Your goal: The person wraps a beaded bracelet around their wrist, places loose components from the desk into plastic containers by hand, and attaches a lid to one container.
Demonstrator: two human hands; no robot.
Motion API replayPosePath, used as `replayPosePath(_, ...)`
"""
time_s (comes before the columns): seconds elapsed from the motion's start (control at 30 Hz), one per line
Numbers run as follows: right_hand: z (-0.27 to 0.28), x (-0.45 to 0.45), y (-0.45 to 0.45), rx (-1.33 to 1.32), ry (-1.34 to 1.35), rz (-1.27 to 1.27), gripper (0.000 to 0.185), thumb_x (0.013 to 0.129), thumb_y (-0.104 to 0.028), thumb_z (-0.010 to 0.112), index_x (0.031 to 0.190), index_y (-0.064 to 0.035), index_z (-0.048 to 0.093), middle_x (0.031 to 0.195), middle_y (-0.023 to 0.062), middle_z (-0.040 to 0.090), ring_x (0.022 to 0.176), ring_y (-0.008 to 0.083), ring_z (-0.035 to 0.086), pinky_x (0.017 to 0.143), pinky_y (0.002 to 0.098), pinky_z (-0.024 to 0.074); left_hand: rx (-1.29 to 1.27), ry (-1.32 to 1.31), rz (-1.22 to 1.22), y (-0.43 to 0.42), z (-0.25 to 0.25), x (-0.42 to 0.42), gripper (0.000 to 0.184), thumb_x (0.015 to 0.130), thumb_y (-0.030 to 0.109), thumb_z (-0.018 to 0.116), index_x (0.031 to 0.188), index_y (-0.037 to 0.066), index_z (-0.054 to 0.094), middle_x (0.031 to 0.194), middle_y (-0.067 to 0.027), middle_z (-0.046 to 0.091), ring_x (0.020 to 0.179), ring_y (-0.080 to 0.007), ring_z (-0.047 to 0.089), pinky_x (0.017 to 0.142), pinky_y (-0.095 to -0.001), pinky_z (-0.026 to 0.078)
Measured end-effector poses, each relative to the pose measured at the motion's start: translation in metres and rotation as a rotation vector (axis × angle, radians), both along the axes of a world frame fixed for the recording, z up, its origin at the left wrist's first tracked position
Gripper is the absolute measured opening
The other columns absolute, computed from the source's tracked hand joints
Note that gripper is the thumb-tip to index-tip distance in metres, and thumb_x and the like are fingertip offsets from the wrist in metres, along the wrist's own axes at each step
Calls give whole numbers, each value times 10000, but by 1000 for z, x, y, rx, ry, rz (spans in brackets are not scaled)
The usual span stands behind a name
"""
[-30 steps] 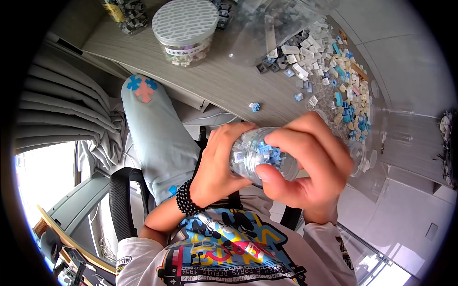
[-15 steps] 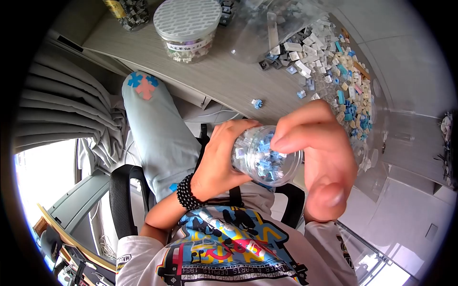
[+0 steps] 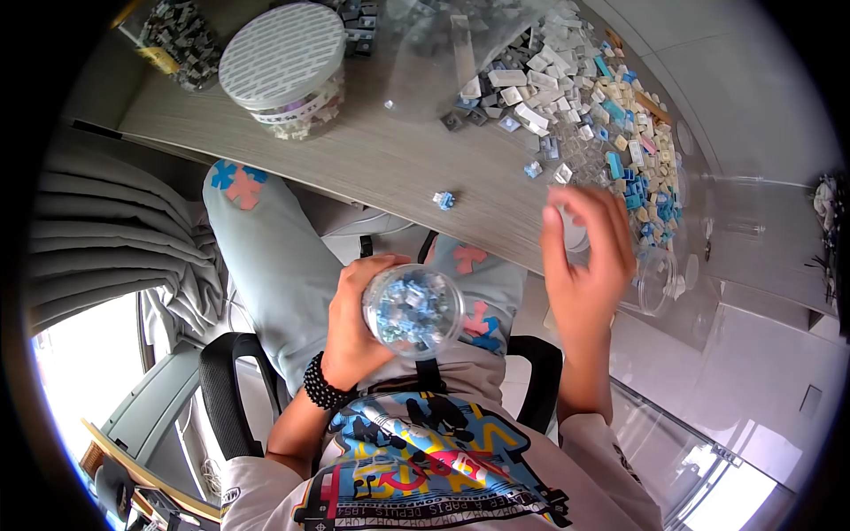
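My left hand [image 3: 356, 323] is wrapped round a clear round jar [image 3: 413, 311], whose open mouth faces the camera. Inside the jar lie many small blue and pale switch-like pieces. Over the desk's front edge my right hand [image 3: 589, 252] is raised, thumb and fingers apart, holding nothing that I can see. A clear round lid or dish [image 3: 574, 232] shows partly behind its fingers. One small blue piece [image 3: 444, 201] lies alone on the desk [image 3: 372, 168], and another blue piece [image 3: 532, 169] lies beside the heap of loose keycaps [image 3: 567, 106].
A white-lidded tub [image 3: 288, 71] and a jar of dark pieces [image 3: 177, 42] stand at the back left. A transparent bag [image 3: 421, 66] lies left of the keycaps. Clear containers [image 3: 653, 281] sit near the right edge. Chair armrests [image 3: 226, 398] flank my body.
My right hand has left the jar, moved to the desk edge and opened. My left hand has brought the jar down and left and turned its mouth upward. The camera view has shifted slightly.
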State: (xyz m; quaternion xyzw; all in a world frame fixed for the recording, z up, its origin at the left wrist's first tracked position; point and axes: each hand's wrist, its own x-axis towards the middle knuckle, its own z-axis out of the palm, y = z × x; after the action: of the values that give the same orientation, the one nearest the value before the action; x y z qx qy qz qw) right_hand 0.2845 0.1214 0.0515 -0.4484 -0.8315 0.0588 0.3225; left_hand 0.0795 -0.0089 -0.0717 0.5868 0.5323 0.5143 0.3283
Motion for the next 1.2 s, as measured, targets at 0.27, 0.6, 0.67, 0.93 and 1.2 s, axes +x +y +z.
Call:
replayPosePath(0.27, -34, -4, 28, 15, -194, -51, 209, 835, -4, 722, 1036, -37, 672, 1018, 82, 665, 960, 303, 622, 826, 416, 513, -38, 117, 66, 9, -18, -8, 831, 641, 135, 929, 1339, 45, 487, 1283, -163, 647, 1140, -330, 652, 978, -407, 515)
replayPosePath(0.6, -2, -43, -19, -340, 118, 527, 362, 754, -37, 833, 1078, -46, 671, 989, 88, 689, 850, 274, 633, 735, 391, 514, -110, -76, 110, 9, -19, -3, 830, 655, 135, 933, 1344, 46, 477, 1315, -173, 623, 1172, -323, 654, 975, -391, 530)
replayPosePath(0.67, -14, -36, -10, -240, 141, 359, 353, 788, -42, 808, 1109, -39, 660, 1002, 94, 682, 879, 290, 631, 740, 397, 516, -76, -95, 91, 9, -23, -4, 837, 659, 144, 932, 1350, 52, 469, 1314, -178, 623, 1169, -325, 655, 973, -391, 531)
replayPosePath(0.93, -35, -46, 6, -149, -31, 209, 287, 828, -30, 759, 1097, -32, 660, 1014, 81, 635, 901, 291, 618, 741, 401, 518, 4, -64, 130, 11, -26, -4, 858, 670, 156, 931, 1365, 65, 436, 1310, -181, 632, 1135, -320, 669, 950, -386, 539)
replayPosePath(1.2, -3, -50, -22, -475, 198, 458, 366, 789, -75, 811, 1130, -49, 680, 1049, 85, 622, 871, 256, 596, 721, 368, 507, -8, -53, 140, 15, -29, 0, 839, 659, 158, 945, 1345, 55, 473, 1297, -168, 638, 1154, -324, 661, 970, -393, 531)
